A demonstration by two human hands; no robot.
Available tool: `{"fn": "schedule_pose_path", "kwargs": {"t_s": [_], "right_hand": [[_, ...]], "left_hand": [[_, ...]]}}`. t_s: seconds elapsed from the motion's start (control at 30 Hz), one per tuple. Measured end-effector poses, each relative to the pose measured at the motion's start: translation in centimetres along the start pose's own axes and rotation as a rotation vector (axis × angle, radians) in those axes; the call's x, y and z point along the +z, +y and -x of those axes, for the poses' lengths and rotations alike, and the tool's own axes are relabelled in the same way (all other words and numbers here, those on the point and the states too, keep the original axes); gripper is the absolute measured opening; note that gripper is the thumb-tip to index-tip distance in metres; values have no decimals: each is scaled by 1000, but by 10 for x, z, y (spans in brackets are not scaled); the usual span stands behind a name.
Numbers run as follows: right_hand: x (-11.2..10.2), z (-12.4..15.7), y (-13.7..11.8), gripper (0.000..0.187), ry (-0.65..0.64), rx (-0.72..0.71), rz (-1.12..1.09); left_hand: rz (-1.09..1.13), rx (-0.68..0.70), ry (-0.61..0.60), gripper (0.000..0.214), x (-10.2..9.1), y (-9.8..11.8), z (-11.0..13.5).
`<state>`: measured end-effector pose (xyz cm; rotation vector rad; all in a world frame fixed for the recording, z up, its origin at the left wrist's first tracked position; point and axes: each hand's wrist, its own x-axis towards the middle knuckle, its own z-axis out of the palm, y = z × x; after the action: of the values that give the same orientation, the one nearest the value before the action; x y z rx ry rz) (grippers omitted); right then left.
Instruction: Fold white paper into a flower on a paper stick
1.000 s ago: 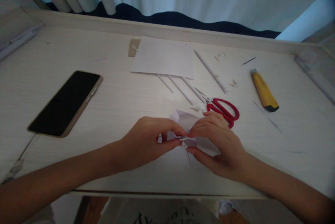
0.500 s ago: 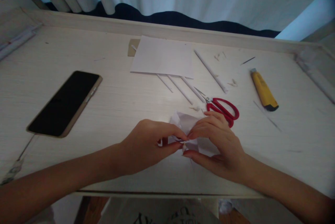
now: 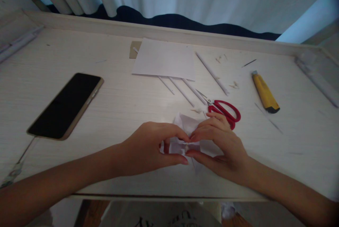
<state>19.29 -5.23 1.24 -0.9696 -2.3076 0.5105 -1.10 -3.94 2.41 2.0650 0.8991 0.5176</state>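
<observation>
Both hands meet over a crumpled white paper piece (image 3: 188, 125) near the tabletop's (image 3: 119, 103) front edge, middle. Left hand (image 3: 148, 147) pinches it between thumb and forefinger; right hand (image 3: 219, 144) grips the other side, fingertips touching the left's. Red scissors (image 3: 225, 111) lie just beyond the right hand, a yellow utility knife (image 3: 265, 92) sits toward the right edge, and a dark phone (image 3: 66, 105) rests toward the left edge.
</observation>
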Motion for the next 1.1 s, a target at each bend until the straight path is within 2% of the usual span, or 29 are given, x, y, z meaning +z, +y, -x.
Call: {"fn": "schedule_pose_path", "kwargs": {"t_s": [0.2,0.37,0.5,0.6,0.7,0.87,1.0,1.1], "right_hand": [[0,-2,-1,16,0,-4,-3],[-6,-2,-2,24,74,7,-111],[-9,-3,4,26,181,166,-158],[-6,-6,10,27,116,320,-183],[-1,-8,13,21,57,402,-261],[3,-8,16,9,-16,373,-267],[3,-7,16,9,-53,331,-273],[3,-7,16,14,-57,266,-315]], "left_hand": [[-51,28,-20,19,0,-1,0],[-73,33,-17,19,-1,-1,0],[-87,43,-47,18,0,-3,0],[-77,45,-78,17,0,-4,1],[-42,44,-95,16,-1,-5,0],[44,-6,-112,18,-3,-7,-3],[83,-57,-130,19,-3,-11,-4],[85,-44,-153,20,-4,-13,-5]]}}
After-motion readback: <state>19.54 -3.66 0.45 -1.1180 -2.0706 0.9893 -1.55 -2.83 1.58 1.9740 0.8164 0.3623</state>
